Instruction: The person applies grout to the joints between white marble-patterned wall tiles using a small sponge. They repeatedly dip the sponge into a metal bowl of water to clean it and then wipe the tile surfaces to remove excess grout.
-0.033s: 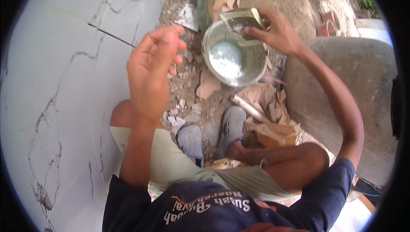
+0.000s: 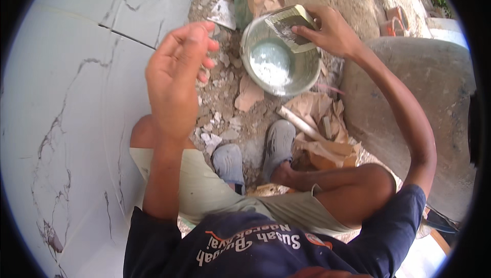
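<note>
My right hand (image 2: 330, 31) grips a flat rectangular piece (image 2: 295, 31) by its right side, thumb across its dark face. That piece has pale yellow-green edges and white smears; its exact kind is unclear. It is tilted over the far right rim of a grey-green bucket (image 2: 247, 62). Inside the bucket lies pale, bright liquid (image 2: 271, 65), with strong glare on it. To the left of the bucket my left hand (image 2: 175, 86) is raised, its fingers loosely curved and apart, with nothing visible in them.
White marble-patterned tiles (image 2: 87, 114) fill the left side. Rubble (image 2: 220, 78) covers the ground. Torn brown paper (image 2: 332, 152) and a pale stick (image 2: 300, 123) lie near my grey shoes (image 2: 280, 142). A large grey-brown rounded thing (image 2: 409, 94) stands at the right.
The rectangular piece has turned slightly, showing more of its dark face. The bucket and ground sit a little higher in view. My left hand has shifted slightly left and up.
</note>
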`<action>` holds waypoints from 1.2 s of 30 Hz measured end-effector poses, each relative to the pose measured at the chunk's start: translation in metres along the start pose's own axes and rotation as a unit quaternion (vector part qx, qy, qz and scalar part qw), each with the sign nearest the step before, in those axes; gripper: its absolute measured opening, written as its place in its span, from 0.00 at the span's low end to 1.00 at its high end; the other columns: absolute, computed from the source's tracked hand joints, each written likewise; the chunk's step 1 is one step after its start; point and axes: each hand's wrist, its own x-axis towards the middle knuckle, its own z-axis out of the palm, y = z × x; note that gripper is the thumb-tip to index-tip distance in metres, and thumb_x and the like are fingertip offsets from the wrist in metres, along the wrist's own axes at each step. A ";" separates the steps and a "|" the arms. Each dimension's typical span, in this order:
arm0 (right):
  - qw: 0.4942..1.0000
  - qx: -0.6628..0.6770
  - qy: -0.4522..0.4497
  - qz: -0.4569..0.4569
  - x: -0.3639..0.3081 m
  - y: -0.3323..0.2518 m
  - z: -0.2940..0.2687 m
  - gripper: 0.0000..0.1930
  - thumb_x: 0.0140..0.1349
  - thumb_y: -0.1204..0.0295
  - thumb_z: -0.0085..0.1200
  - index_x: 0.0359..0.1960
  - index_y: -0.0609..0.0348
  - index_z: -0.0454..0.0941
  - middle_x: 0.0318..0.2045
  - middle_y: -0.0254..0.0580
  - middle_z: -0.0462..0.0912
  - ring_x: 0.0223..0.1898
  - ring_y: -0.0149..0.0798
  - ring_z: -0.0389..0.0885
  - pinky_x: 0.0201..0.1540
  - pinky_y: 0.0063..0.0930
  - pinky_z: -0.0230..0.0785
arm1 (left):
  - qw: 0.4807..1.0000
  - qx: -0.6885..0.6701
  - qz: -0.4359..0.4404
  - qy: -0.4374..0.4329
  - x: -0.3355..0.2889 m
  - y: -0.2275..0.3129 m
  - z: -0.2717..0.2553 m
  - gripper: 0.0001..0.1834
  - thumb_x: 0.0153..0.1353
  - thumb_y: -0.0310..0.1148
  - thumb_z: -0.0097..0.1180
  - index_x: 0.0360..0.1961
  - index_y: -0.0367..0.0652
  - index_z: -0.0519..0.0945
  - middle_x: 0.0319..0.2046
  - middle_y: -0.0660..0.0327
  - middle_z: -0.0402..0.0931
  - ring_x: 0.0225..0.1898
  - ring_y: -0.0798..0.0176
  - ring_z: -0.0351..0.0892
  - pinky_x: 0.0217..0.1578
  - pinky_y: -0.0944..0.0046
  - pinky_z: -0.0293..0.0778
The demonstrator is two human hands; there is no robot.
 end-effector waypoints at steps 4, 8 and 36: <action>0.976 -0.172 -0.130 -0.015 0.016 0.071 0.071 0.18 0.65 0.70 0.65 0.53 0.70 0.83 0.45 0.61 0.90 0.45 0.55 0.91 0.48 0.46 0.86 | 1.000 0.011 0.003 0.017 0.002 -0.006 0.008 0.21 0.78 0.44 0.61 0.55 0.34 0.85 0.39 0.62 0.85 0.36 0.74 0.76 0.37 0.72 0.71; 0.951 -0.247 -0.184 -0.006 0.038 0.093 0.108 0.23 0.56 0.73 0.64 0.54 0.71 0.83 0.48 0.64 0.89 0.51 0.61 0.90 0.55 0.46 0.83 | 0.996 0.086 -0.015 0.001 0.001 -0.001 0.005 0.26 0.82 0.47 0.52 0.62 0.31 0.80 0.43 0.61 0.82 0.40 0.70 0.77 0.41 0.67 0.71; 0.936 -0.066 -0.341 -0.063 0.077 0.100 0.117 0.24 0.56 0.60 0.71 0.49 0.67 0.88 0.33 0.57 0.90 0.38 0.53 0.90 0.45 0.47 0.80 | 0.998 0.050 0.022 0.005 0.000 -0.004 0.003 0.23 0.79 0.43 0.57 0.60 0.31 0.82 0.37 0.63 0.83 0.38 0.70 0.78 0.41 0.69 0.73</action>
